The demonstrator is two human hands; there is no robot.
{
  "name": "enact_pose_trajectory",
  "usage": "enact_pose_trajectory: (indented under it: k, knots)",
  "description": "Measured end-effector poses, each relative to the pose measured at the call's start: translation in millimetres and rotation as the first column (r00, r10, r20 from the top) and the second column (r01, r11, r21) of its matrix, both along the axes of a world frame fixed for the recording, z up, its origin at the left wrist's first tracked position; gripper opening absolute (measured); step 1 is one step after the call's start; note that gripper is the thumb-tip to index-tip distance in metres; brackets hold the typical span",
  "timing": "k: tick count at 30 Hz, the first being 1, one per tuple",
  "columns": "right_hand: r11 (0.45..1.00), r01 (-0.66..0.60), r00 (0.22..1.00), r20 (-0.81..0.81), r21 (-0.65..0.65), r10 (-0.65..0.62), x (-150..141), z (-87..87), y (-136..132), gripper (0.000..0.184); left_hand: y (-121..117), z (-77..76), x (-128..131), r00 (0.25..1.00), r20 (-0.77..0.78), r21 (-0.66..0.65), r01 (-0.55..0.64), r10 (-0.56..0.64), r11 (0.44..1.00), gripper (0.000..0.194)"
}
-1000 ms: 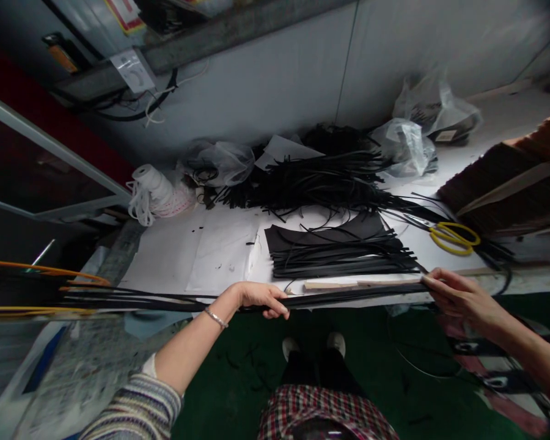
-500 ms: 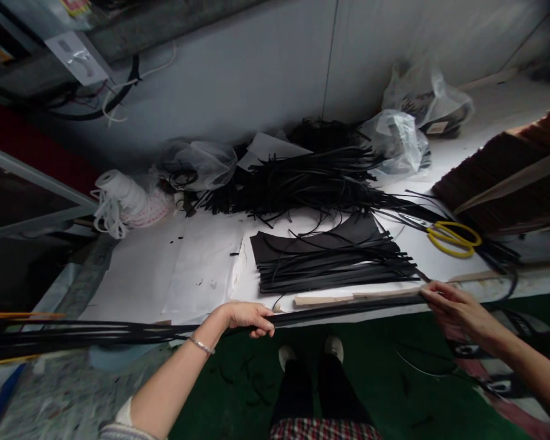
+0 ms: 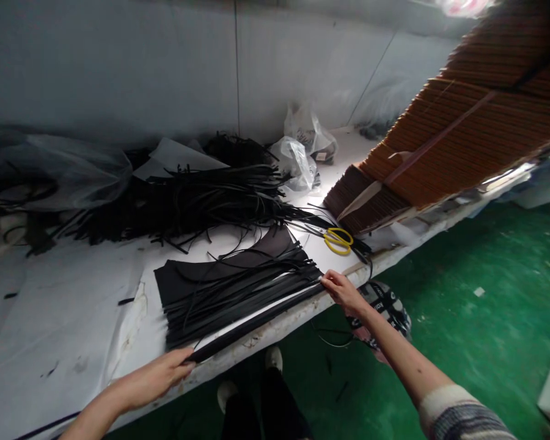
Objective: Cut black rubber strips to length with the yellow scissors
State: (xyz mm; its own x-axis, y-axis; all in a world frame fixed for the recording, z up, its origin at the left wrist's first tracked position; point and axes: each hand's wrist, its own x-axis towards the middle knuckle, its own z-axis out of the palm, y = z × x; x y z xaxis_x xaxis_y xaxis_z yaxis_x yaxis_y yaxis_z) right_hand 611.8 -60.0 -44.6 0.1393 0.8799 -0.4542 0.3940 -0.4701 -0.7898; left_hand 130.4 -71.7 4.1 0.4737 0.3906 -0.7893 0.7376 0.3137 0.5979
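My left hand (image 3: 167, 371) is closed on the left part of some long, flat black strips (image 3: 261, 319) at the table's front edge. At their other end, my right hand (image 3: 341, 289) pinches them between thumb and fingers. The strips run straight between both hands; how many there are cannot be made out. Just behind them lies a row of cut black strips (image 3: 238, 293) on a dark sheet (image 3: 268, 244). Yellow-handled scissors (image 3: 338, 241) rest beyond my right hand, beside more black strips.
A large heap of black strips (image 3: 201, 198) lies along the wall, with clear plastic bags (image 3: 297, 162) near it. Bundled brown cardboard (image 3: 467, 134) stands at the right. Below the table edge are a patterned cloth item (image 3: 385, 308) and the green floor (image 3: 458, 305).
My view has turned to the right, showing more of the cardboard and floor. Both hands stay on the black strips, which now lie along the table edge; the pale slat there no longer shows.
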Motion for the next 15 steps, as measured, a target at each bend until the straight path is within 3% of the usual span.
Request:
enact_pose_trajectory:
  k: [3,6,8,11,15]
  knots:
    - [1.000,-0.021,0.986,0.164,0.009,0.020,6.5,0.4,6.5,0.043,5.4,-5.1,3.9,0.999,-0.011,-0.028,0.030,-0.031,0.999,0.056]
    - [0.998,-0.065,0.960,0.274,0.000,0.063,4.1,0.7,9.7,0.040,8.3,-6.7,-0.6,0.999,-0.005,-0.127,-0.041,0.041,0.991,0.059]
    - [0.995,-0.095,0.943,0.319,-0.011,0.093,0.9,-2.9,10.4,0.038,9.4,-7.2,-7.5,0.991,0.077,-0.232,-0.091,0.111,0.969,0.048]
    - [0.991,-0.130,0.922,0.363,-0.044,0.137,1.3,-20.9,11.6,0.034,12.8,-12.4,-22.7,0.974,0.105,-0.358,-0.151,0.201,0.921,0.041]
    - [0.965,-0.215,0.822,0.506,-0.151,0.262,8.7,-49.3,11.4,0.033,18.1,-18.3,-41.7,0.951,0.146,-0.481,-0.173,0.274,0.859,0.039]
